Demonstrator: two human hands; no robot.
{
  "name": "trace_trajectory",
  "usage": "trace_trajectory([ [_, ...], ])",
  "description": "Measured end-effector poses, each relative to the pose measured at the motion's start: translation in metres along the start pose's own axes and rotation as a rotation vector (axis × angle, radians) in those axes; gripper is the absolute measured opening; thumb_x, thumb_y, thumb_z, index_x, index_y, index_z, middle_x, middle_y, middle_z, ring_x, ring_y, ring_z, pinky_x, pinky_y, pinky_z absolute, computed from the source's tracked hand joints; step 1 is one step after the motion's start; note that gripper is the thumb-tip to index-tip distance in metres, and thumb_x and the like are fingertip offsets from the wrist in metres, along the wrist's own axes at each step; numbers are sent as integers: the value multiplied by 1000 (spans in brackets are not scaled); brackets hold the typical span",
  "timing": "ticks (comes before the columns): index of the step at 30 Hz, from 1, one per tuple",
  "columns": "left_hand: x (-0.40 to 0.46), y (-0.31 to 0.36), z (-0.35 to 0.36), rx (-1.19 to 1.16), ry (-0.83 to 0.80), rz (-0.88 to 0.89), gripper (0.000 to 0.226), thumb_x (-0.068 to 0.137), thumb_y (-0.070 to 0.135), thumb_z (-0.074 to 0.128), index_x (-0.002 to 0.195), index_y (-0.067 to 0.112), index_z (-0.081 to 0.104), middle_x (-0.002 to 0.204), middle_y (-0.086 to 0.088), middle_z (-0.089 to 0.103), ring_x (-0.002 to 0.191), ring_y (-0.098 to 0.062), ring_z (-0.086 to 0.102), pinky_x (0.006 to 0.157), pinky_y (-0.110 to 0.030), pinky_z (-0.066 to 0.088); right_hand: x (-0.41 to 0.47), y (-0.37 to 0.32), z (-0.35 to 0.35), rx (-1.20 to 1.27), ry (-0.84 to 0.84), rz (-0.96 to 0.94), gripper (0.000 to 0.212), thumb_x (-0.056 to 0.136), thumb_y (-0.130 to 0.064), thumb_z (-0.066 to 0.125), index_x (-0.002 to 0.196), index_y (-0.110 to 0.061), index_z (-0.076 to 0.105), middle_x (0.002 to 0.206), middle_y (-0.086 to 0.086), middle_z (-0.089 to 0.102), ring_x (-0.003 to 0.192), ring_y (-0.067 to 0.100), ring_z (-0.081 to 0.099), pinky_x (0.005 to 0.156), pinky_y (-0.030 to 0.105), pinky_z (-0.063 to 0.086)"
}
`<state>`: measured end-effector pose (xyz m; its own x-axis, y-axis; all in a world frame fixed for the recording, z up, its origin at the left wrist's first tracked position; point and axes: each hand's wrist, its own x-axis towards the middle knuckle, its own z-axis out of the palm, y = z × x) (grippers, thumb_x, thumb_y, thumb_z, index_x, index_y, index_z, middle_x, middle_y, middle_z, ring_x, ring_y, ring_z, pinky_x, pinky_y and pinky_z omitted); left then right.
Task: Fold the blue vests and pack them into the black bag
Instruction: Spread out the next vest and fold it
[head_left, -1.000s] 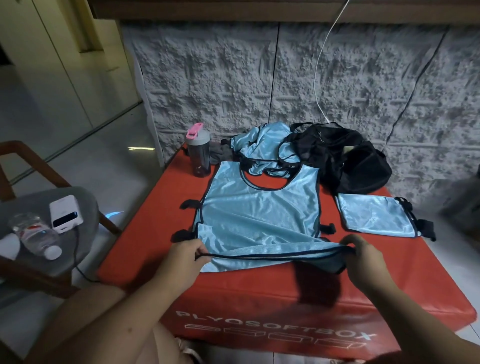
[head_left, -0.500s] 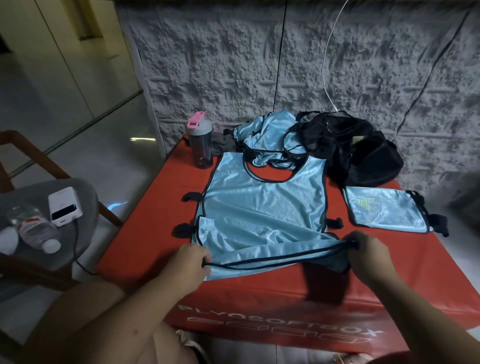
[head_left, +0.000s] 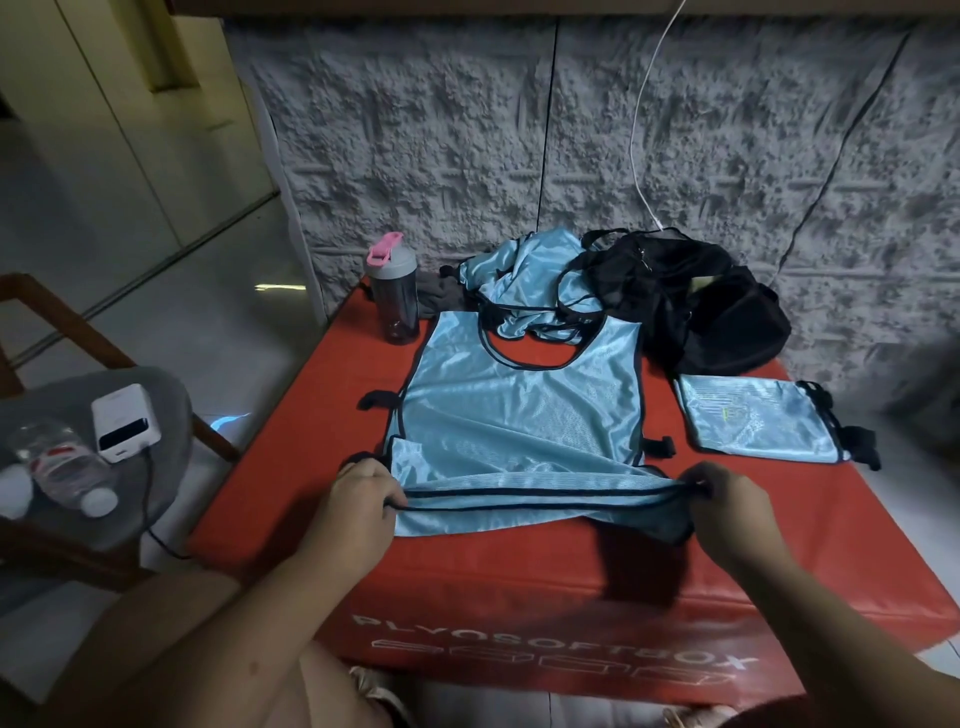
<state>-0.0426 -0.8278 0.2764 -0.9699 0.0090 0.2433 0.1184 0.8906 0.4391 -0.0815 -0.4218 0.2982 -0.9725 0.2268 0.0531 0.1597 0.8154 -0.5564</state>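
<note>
You pinch the near hem of the spread blue vest (head_left: 519, 415) — left hand (head_left: 361, 501) and right hand (head_left: 727, 506) at its corners, mid-box. Slippery mesh; uneven lift skews the fold — black bag (head_left: 691, 306) waits far right.

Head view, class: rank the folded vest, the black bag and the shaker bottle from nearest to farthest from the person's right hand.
From the right hand:
1. Folded vest, just beyond it on the right.
2. Black bag, farther back by the wall.
3. Shaker bottle, across at the back left corner.
</note>
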Motion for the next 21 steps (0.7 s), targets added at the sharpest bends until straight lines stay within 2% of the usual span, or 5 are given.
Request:
trace_trajectory([
  [5,-2,5,-10,-104,30,-33,31,81,-10,66,89,19,73,89,11,66,85,-5,63,78,-22,53,-1,0,-2,12,16,-4,36,77,7,57,97,-16,75,68,-3,58,63,16,50,53,9,32],
  [9,-1,6,-14,-179,47,-121,29,85,-4,69,102,19,72,93,7,69,85,-2,64,78,-14,48,-2,0,-3,56,11,-9,37,77,7,59,98,-19,75,64,-8,61,59,16,55,52,13,37],
  [12,0,6,-15,-171,56,-137,18,84,4,77,97,16,75,88,8,67,79,2,60,72,-12,46,-1,2,-4,89,28,-35,36,76,6,63,94,-23,75,59,-14,61,56,5,57,49,12,38],
  [18,1,9,-18,-175,64,-174,12,80,2,81,85,13,77,77,17,61,73,5,57,63,-4,38,2,8,-4,130,14,-84,36,78,6,65,94,-22,81,71,-8,71,75,14,70,57,8,41],
  [21,2,6,-19,-237,44,-236,15,79,2,81,81,17,77,75,16,67,72,2,62,60,-7,39,-1,6,-7,306,11,-95,44,79,14,61,87,-25,79,67,-16,73,67,-4,67,58,7,46],
])
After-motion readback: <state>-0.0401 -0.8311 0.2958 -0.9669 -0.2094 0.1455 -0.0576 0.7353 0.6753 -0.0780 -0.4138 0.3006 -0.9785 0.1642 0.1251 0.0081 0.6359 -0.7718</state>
